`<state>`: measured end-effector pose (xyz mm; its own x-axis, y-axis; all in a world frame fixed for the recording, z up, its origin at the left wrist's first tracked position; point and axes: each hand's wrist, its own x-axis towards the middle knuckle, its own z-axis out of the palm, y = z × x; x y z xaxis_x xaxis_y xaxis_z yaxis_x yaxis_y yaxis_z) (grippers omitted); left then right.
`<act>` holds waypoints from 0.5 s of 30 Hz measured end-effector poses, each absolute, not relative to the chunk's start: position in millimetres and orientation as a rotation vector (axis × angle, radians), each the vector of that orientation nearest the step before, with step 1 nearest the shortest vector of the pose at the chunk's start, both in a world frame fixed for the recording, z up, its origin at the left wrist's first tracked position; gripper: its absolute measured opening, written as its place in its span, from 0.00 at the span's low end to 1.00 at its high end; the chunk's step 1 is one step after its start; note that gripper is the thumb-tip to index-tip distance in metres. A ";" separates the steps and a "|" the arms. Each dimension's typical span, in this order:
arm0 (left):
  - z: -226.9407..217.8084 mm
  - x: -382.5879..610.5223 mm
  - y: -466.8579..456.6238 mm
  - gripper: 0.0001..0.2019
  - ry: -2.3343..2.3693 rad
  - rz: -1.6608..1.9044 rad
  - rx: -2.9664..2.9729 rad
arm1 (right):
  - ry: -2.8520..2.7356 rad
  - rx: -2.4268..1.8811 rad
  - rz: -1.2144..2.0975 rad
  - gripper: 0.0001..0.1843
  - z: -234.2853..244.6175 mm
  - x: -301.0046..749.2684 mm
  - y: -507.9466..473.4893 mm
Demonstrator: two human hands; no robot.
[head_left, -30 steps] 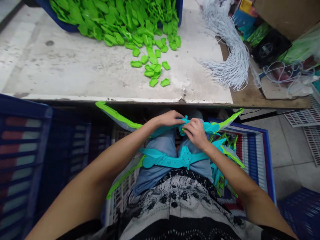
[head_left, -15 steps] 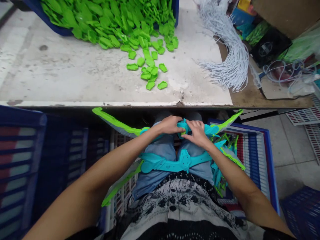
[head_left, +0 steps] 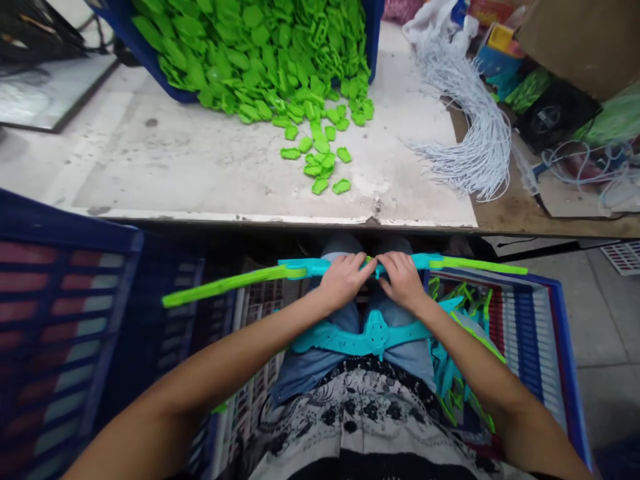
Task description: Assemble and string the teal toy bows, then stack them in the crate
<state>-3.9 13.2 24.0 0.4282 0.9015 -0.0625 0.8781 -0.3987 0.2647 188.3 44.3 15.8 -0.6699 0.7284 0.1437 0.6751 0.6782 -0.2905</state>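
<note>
Since a moment ago the toy bow has turned from an arched, tilted pose to lie level and edge-on above the knees, just below the tabletop edge; the left hand and right hand are both closed round its teal middle, nearly touching, with one green limb out to each side. One second bow rests on the lap; more lie tangled, uncountable, in the right crate; a left crate stands opposite. Loose green pieces spill from a blue bin over the scuffed white tabletop beside one bundle of white cords; grey floor tiles show at right.
</note>
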 end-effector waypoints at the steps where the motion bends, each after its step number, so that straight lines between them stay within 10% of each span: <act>1: 17.7 -3.8 6.4 0.21 1.592 0.178 2.450 | -2.651 -1.071 0.382 0.16 26.3 187.6 50.5; 15: 15.1 3.7 -67.0 0.21 1.449 0.165 1.872 | -2.584 -0.878 0.299 0.13 49.9 64.0 199.0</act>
